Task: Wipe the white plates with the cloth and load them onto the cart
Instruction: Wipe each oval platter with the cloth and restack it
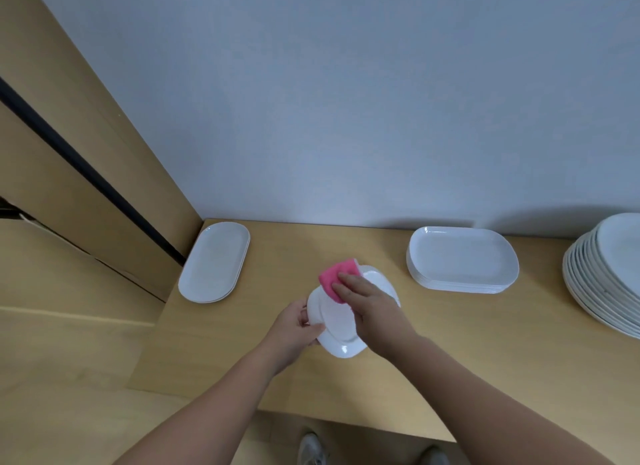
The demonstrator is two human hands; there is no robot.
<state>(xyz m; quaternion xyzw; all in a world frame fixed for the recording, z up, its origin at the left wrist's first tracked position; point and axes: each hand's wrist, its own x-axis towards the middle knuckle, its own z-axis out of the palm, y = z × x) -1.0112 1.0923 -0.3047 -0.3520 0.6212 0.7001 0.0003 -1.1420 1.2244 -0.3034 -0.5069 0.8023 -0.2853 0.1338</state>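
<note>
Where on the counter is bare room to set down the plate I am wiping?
Bare wood lies between the oval plates and the left hand holding the plate, behind the cloth up to the wall, and along the front edge before the tray stack. The right end is crowded: the tray stack and the round stack stand near each other.

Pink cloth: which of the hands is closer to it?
Right. The right hand presses on the pink cloth, touching it. The left hand is apart from it, below and left, gripping the edge of the white plate.
</note>
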